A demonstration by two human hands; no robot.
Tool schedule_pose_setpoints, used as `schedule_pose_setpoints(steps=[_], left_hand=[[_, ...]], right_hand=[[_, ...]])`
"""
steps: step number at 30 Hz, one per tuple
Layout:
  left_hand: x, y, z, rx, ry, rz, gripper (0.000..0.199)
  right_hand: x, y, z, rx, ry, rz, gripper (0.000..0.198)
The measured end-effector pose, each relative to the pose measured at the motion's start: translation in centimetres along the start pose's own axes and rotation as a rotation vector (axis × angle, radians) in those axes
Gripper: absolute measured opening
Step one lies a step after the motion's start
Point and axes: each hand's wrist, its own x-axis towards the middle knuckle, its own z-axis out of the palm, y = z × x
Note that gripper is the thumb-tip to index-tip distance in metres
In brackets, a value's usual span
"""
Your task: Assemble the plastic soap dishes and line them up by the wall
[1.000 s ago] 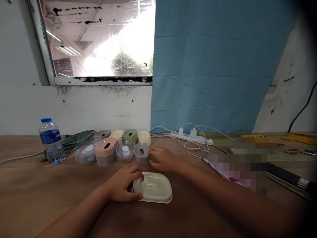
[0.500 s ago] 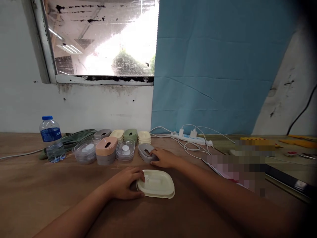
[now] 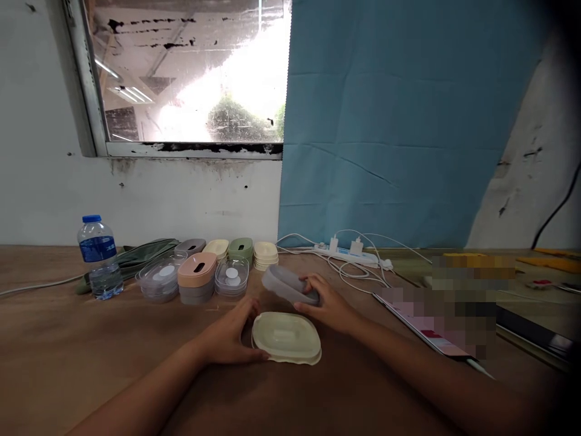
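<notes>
My right hand [image 3: 329, 306] grips the right end of a grey oval container [image 3: 284, 283], fingers over its rim and thumb below. The container is tilted, held off the table and slightly blurred by motion. In front of it a pale cream oval lid [image 3: 287, 336] lies flat on the table. My left hand [image 3: 229, 334] rests around the lid's left side, fingers and thumb apart. Its thumb is at the near left edge of the lid, and its fingers are raised by the far left corner.
Behind my hands stand a peach-and-grey container [image 3: 196, 275], clear plastic containers [image 3: 232, 278], a green container [image 3: 240, 249] and cream ones [image 3: 265, 254]. A water bottle [image 3: 98, 257] is at left. Cables and a white power strip [image 3: 347, 254] lie right, near a tablet-like device [image 3: 422, 327].
My right hand has lifted the grey container from the back row and brought it right and nearer, tilting it. My left fingers have risen off the cream lid's top.
</notes>
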Motion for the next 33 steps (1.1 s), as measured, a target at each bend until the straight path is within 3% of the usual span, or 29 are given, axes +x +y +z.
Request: schedule_pose_setpoints(steps=[5, 9, 11, 16, 22, 24, 26, 30, 33], left_hand=[[-0.1, -1.2, -0.1, -0.264, -0.053, -0.05, 0.095], [-0.4, -1.6, -0.5, -0.236, -0.111, -0.076, 0.104], [-0.4, -1.4, -0.7, -0.173, -0.123, -0.057, 0.103], [-0.3, -0.8, -1.1, 0.035, -0.181, 0.008, 0.072], [-0.3, -0.4, -1.6, 0.188, -0.174, 0.072, 0.064], [-0.1, -0.2, -1.7, 0.29, -0.108, 0.123, 0.046], [0.0, -0.4, -1.8, 0.408, 0.053, 0.12, 0.032], [0.3, -2.6, -2.2, 0.665, 0.406, 0.001, 0.031], [0.3, -4.7, -2.8, 0.823, 0.441, -0.002, 0.039]], right_hand=[[-3.1, -2.7, -0.5, 0.123, -0.203, -0.044, 0.034], [-3.6, -3.1, -0.3, 0.102, -0.303, -0.037, 0.035], [-3.6, -3.1, -0.4, 0.089, -0.321, -0.041, 0.035], [-3.8, -3.1, -1.0, 0.026, -0.422, -0.132, 0.039], [-3.6, -2.6, -1.5, 0.07, -0.474, -0.159, 0.043], [-3.5, -2.5, -1.5, 0.089, -0.469, -0.157, 0.041], [-3.4, -2.4, -1.5, 0.102, -0.462, -0.159, 0.041], [-3.4, -2.3, -1.4, 0.105, -0.451, -0.153, 0.04], [-3.4, -2.2, -1.3, 0.109, -0.461, -0.154, 0.041]])
